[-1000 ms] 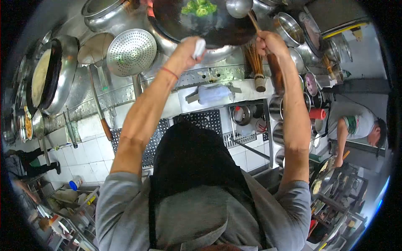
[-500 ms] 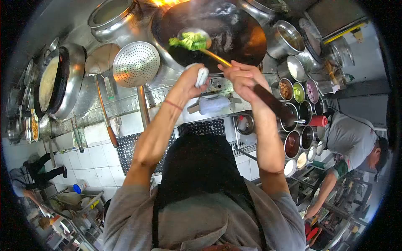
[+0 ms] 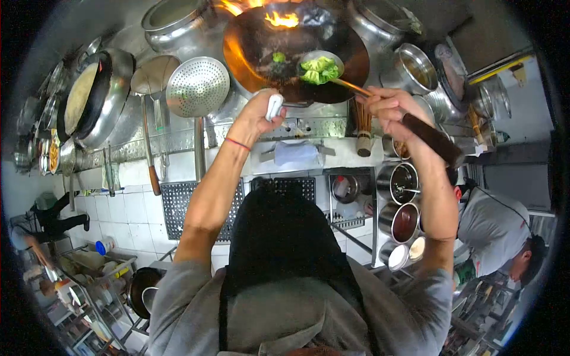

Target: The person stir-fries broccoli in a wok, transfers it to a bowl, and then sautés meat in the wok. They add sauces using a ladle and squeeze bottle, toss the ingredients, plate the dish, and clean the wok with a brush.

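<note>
A large dark wok (image 3: 243, 53) sits over the stove, with flames (image 3: 281, 20) at its far edge. My left hand (image 3: 259, 113) is closed on a folded white cloth (image 3: 274, 107) at the wok's near rim. My right hand (image 3: 387, 110) grips the ladle (image 3: 351, 86), whose dark handle end sticks out toward the lower right. The ladle's bowl lies over the right part of the wok and holds green leafy vegetables (image 3: 320, 70). One small green piece (image 3: 278, 57) lies apart in the wok, left of the bowl.
A perforated strainer (image 3: 198, 86) and a mesh skimmer (image 3: 155, 74) lie left of the wok. Lidless pots (image 3: 405, 222) of sauces stand at the right. A bamboo brush (image 3: 363, 145) rests near the wok. A co-worker (image 3: 493, 222) bends over at the far right; another person's legs show at the far left.
My right hand and the ladle with the greens have moved right. The wok looks tilted differently, with a flame now at its far edge. My left hand has shifted slightly left.
</note>
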`<state>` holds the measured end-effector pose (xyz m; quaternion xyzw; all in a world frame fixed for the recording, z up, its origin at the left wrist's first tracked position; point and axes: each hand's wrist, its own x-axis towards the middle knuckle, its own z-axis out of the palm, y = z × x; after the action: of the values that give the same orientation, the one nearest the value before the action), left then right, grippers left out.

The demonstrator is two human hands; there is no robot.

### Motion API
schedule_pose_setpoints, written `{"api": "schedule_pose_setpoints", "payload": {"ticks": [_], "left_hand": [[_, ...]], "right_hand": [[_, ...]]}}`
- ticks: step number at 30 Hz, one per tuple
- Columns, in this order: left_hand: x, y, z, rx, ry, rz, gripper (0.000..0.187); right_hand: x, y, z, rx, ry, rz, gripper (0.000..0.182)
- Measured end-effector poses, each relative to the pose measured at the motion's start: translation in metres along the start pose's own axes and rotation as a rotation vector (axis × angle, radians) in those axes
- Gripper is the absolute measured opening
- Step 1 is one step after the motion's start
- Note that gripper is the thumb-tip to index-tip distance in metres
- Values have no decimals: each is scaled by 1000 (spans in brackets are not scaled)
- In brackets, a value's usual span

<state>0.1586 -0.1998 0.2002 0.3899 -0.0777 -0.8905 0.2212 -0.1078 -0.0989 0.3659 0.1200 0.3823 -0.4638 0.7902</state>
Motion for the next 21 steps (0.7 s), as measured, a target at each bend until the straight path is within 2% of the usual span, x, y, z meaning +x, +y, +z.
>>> {"api": "schedule_pose_setpoints", "payload": {"ticks": [2,4,6,8,9,10,13,15,16,18,19,21], "left_hand": [[0,-8,-2,260,127,333,17],[-4,-25,-7,455,220,510,7],[18,-46,-41,665,131,784,18],[33,-58,-69,807,175,969,30],[20,-54,-60,855,157,1054,40],[3,-46,-54,856,147,920,42],[3,-25,-52,827,123,943,37],[6,-11,-54,683,81,808,32],[3,-5,-54,695,65,816,32],[-8,1,-52,514,23,482,17],[-15,7,-53,529,32,300,3],[-9,7,-66,423,-21,148,8]], "right_hand": [[-5,2,1,15,55,0,32],[-4,-4,-11,-126,80,2,31],[-8,4,-11,-77,97,16,28],[-15,16,-11,-170,-8,48,20],[-24,26,0,-134,49,2,22],[-28,28,-4,-32,-37,28,26],[-28,37,0,142,-156,55,29],[-2,43,-8,210,-313,-7,42],[11,48,-7,310,-336,-8,42],[32,64,-15,322,-392,-53,41],[32,74,-13,311,-396,-104,40],[31,101,-15,318,-408,-219,39]]}}
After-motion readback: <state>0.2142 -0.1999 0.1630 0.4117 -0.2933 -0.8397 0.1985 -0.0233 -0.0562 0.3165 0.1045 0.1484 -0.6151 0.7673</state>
